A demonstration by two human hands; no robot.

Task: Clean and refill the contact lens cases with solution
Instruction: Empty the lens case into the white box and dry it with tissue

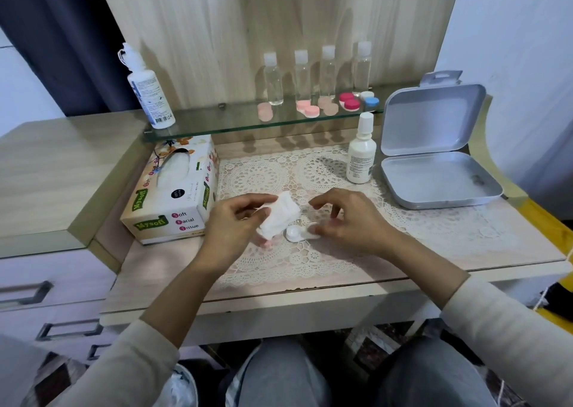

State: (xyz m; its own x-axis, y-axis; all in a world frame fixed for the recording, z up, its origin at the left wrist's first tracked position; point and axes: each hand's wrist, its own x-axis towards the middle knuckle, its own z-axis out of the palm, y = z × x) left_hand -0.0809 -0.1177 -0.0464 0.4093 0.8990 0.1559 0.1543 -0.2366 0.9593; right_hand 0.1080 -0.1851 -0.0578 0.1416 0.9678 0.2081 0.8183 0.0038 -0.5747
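A white contact lens case [294, 232] lies on the lace mat [279, 174] in the middle of the table. My left hand [235, 220] holds a folded white tissue [279, 216] just left of the case. My right hand [350, 217] hovers over the case's right end, its thumb touching the right cap [314, 230] and its fingers loosely curled. A small white solution bottle [361, 154] stands at the back right of the mat. A larger solution bottle [147, 92] stands on the left end of the glass shelf.
A tissue box [176, 195] sits left of the mat. An open grey tin [434, 158] lies at the right. On the glass shelf [217, 121] stand several clear bottles [274, 79] and several pink, red and blue lens cases [348, 101]. Drawers are at the left.
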